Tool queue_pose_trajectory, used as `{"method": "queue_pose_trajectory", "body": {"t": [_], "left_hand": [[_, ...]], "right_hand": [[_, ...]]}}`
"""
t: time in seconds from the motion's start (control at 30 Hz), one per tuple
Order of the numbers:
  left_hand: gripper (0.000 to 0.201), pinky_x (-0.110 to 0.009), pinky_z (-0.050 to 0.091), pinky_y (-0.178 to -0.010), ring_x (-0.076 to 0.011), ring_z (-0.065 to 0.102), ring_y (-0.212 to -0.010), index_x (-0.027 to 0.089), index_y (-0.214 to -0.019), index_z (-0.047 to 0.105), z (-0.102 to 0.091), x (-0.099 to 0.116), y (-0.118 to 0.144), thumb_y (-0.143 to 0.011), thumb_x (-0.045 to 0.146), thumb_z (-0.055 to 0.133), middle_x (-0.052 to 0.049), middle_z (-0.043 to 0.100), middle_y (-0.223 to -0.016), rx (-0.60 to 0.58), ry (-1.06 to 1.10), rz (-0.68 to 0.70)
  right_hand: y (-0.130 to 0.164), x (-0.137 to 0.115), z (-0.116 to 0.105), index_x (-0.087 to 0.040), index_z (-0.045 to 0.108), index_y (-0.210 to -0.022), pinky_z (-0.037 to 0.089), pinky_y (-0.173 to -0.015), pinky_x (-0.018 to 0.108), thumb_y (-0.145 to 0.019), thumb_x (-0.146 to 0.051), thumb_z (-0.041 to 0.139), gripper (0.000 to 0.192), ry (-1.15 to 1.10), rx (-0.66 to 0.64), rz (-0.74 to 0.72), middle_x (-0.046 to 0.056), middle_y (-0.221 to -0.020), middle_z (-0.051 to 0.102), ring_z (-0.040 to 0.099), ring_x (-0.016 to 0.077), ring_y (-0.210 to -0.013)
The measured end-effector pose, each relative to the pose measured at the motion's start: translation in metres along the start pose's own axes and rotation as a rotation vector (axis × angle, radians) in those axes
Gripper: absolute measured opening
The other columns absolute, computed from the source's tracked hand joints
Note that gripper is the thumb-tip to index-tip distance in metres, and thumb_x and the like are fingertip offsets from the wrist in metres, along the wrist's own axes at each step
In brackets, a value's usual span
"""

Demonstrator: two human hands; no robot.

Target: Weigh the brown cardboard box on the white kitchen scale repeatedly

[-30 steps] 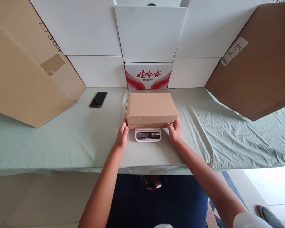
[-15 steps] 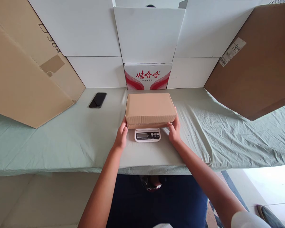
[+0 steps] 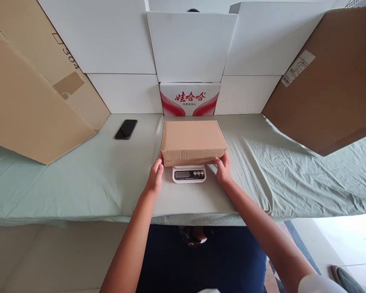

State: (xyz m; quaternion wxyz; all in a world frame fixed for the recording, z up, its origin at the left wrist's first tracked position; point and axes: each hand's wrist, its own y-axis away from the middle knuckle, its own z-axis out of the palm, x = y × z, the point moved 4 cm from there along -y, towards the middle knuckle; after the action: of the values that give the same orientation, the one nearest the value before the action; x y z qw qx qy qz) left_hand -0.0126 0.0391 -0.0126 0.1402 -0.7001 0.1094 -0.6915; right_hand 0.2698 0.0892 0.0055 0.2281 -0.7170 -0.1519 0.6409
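Left grip (image 3: 155, 176) and right grip (image 3: 223, 168), both partly curled, hold the cardboard box (image 3: 193, 136) by its front corners, practically unmoved this past second over the white scale (image 3: 189, 179) on the worktop (image 3: 88, 175), suggesting steadying rather than carrying, though contact beneath is hidden.

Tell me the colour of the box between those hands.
The box is light brown; the head view shows it.
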Motion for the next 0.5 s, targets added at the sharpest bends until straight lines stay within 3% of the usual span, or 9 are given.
{"method": "queue_pose_trajectory", "body": {"t": [0.2,0.33,0.43,0.5], "left_hand": [[0.077,-0.048,0.029,-0.132,-0.0317,0.041,-0.157,0.027,-0.156,0.050,0.000,-0.001,-0.001,-0.096,0.075,0.044,-0.009,0.052,-0.164,0.018,0.045,-0.003],[0.083,-0.047,0.030,-0.132,-0.0320,0.037,-0.159,0.027,-0.159,0.046,-0.001,0.000,-0.001,-0.093,0.078,0.045,-0.009,0.044,-0.169,0.038,0.085,-0.001],[0.083,-0.046,0.028,-0.132,-0.0307,0.030,-0.162,0.031,-0.161,0.043,-0.005,0.002,-0.001,-0.093,0.078,0.047,-0.006,0.034,-0.174,0.103,0.127,0.008],[0.081,-0.046,0.027,-0.133,-0.0297,0.027,-0.163,0.032,-0.161,0.042,-0.008,0.004,0.000,-0.093,0.076,0.048,-0.005,0.031,-0.175,0.127,0.141,0.022]], "right_hand": [[0.002,-0.001,0.002,-0.029,0.064,-0.134,0.048,-0.114,0.053,-0.089,-0.049,0.059,0.050,-0.018,-0.012,-0.004,0.007,-0.134,0.069,0.060,0.0345,-0.129],[0.001,-0.002,0.000,-0.032,0.051,-0.151,0.035,-0.128,0.055,-0.089,-0.056,0.062,0.068,-0.059,-0.003,0.008,0.005,-0.160,0.054,0.046,0.0354,-0.150],[-0.005,0.004,-0.010,-0.035,0.033,-0.162,0.026,-0.133,0.058,-0.088,-0.058,0.063,0.083,-0.184,0.048,0.121,0.004,-0.173,0.037,0.034,0.0343,-0.161],[-0.010,0.010,-0.016,-0.037,0.029,-0.163,0.025,-0.132,0.063,-0.088,-0.059,0.061,0.084,-0.282,0.061,0.227,0.003,-0.174,0.036,0.034,0.0347,-0.162]]}}
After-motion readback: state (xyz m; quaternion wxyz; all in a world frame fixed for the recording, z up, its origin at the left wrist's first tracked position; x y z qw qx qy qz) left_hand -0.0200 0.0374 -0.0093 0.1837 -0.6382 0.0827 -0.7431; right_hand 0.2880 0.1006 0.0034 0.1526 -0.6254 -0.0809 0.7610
